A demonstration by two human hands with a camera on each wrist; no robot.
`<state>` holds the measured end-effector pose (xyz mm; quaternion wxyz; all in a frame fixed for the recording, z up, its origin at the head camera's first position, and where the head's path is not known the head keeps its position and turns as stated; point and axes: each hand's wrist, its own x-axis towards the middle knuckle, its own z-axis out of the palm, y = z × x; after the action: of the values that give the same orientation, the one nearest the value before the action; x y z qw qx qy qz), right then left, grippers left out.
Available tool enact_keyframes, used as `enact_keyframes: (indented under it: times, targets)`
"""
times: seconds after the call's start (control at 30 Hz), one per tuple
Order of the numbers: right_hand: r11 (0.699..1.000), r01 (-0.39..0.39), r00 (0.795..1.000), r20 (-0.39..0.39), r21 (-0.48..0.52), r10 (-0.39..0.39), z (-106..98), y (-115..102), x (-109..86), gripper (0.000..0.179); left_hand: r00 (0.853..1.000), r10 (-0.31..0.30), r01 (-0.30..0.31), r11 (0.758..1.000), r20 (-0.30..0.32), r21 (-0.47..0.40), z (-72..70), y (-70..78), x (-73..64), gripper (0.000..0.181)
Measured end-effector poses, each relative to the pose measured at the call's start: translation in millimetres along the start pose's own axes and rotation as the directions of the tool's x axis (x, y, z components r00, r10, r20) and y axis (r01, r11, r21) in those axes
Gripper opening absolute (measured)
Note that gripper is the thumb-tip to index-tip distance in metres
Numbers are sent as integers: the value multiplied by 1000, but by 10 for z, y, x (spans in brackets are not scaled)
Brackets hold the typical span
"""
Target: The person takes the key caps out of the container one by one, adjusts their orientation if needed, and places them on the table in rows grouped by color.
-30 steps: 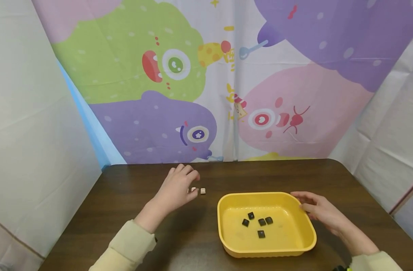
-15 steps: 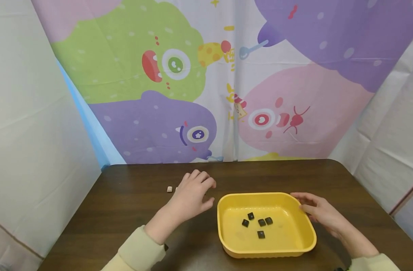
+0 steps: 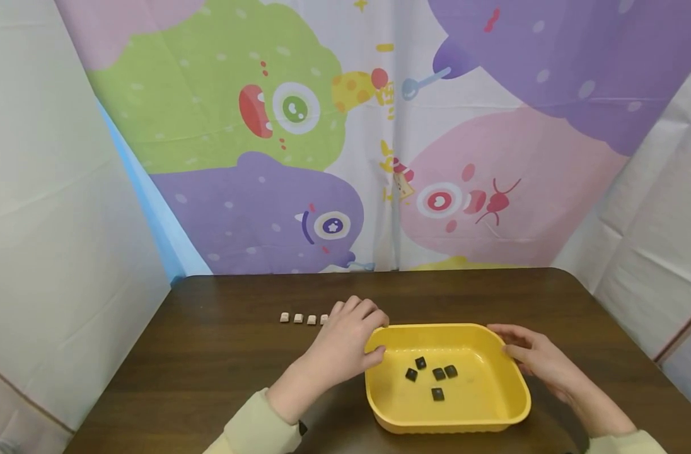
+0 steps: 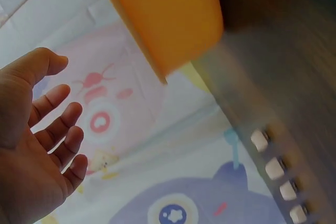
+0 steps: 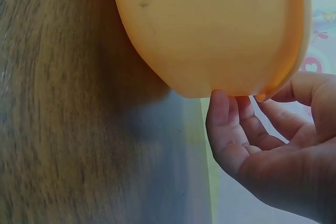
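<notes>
My left hand (image 3: 350,337) is over the left rim of a yellow plastic tray (image 3: 459,421), fingers loosely bent and thumb apart. In the left wrist view this hand (image 4: 39,145) has nothing between its fingers, and a gap shows between it and the tray (image 4: 168,19). On the right, my right hand (image 3: 544,359) grips the tray's far right corner. The right wrist view shows the thumb at the rim and fingertips (image 5: 218,103) against the outer wall. Several small black square keycaps (image 3: 438,394) lie spread on the tray floor.
Left of the tray, several small white keycaps (image 3: 298,318) stand in a row on the dark wooden table (image 3: 209,366), partly covered by my left hand in the head view. A printed cartoon curtain (image 3: 255,208) hangs behind the table's back edge, with white cloth (image 3: 67,221) at the sides.
My left hand has moved right from above the white keycaps to the tray's left rim, uncovering more of the row. The right hand and tray stay in place.
</notes>
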<state>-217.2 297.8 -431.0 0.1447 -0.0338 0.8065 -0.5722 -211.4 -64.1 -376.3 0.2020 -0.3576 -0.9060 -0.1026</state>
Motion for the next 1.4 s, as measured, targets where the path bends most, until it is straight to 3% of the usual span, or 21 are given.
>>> enact_keyframes:
  times: [0.4,0.9,1.13,1.4]
  targets:
    - [1000,-4,1000,4,2,4,0,15,11,54,997,71,-70,997,18,-43,201,205,76,31]
    - [1000,15,1000,11,-2,-15,-8,20,3,54,980,183,-180,983,74,-40,488,341,140,34]
    - [1000,0,1000,-4,-12,0,-8,11,11,53,960,225,-228,974,169,-2,598,373,162,36]
    - [1000,6,1000,-3,-18,-6,-4,26,12,53,924,278,-296,955,263,30,754,446,193,33]
